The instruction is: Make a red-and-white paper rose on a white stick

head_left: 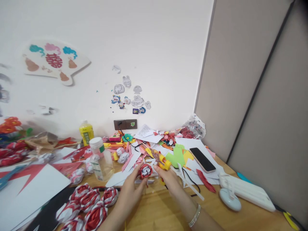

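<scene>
My left hand (133, 184) is closed around a rolled paper rose (146, 171) in red and white, its spiral top facing up. Just right of it, my right hand (167, 178) is wrapped at the yellow hot glue gun (158, 157), whose nozzle points up and left, away from the rose. A pale glue stick (189, 184) juts from the gun's rear. The gun's handle is mostly hidden by my fingers. Several finished red-and-white paper roses (89, 200) lie to the left of my left forearm.
Paper scraps (178, 155) cover the table's back. A phone (202, 159) lies right, near a white power strip (246, 191) and a light-blue oval device (230, 199). A clear jar (101, 160) and a yellow-labelled bottle (86, 132) stand left. White sheets (45, 184) and blue scissors (9, 176) lie farther left.
</scene>
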The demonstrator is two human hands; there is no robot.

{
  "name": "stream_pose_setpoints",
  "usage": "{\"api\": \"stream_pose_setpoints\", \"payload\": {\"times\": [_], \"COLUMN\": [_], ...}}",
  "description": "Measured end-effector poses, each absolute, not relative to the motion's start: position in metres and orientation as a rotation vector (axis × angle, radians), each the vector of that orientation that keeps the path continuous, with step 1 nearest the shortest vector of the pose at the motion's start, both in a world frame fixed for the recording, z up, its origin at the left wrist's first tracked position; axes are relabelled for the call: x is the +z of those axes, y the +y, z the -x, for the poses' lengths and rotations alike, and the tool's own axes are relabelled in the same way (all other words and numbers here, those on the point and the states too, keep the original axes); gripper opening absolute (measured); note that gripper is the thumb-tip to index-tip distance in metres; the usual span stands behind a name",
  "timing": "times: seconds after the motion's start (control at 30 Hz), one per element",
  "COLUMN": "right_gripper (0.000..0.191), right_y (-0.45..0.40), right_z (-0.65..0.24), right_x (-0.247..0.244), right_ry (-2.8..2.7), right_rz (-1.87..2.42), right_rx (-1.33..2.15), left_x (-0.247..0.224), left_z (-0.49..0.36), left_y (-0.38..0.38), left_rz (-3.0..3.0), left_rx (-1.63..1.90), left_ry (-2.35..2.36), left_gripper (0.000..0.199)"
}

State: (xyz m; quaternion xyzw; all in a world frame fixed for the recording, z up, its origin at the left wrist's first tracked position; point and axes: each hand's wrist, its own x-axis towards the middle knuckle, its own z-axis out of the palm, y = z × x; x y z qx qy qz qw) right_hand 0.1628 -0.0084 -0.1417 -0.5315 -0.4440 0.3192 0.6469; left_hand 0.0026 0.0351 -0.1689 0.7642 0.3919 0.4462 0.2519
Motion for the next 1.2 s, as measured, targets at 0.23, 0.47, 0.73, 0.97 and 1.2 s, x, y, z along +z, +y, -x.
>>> {"api": "stream_pose_setpoints", "payload": {"times": [0.23, 0.47, 0.73, 0.97, 1.2], "right_gripper": [0.038, 0.047, 0.047, 0.036, 0.032], "right_y": [-0.009, -0.014, -0.003, -0.001, -0.013], "right_z": [-0.162, -0.162, -0.164, -0.156, -0.139], "right_x": [-0.134, -0.13, -0.14, -0.149, -0.145], "right_ry": [-1.041, -0.935, -0.891, -0.853, -0.906], "right_rz": [1.175, 1.3, 1.248, 1.111, 0.992], "right_rx": [0.785, 0.767, 0.743, 0.804, 0.86], "left_x": [-0.164, -0.158, -0.159, -0.159, -0.152], "left_z": [-0.007, -0.004, -0.002, -0.008, -0.01], "left_y": [0.033, 0.031, 0.035, 0.036, 0.028], "left_rz": [-1.749, -1.762, -1.832, -1.354, -0.759], "left_rx": [1.15, 1.145, 1.177, 1.332, 1.218], "left_ry": [0.951, 0.916, 1.021, 0.997, 0.819], "left_gripper": [0.057, 0.04, 0.042, 0.061, 0.049]}}
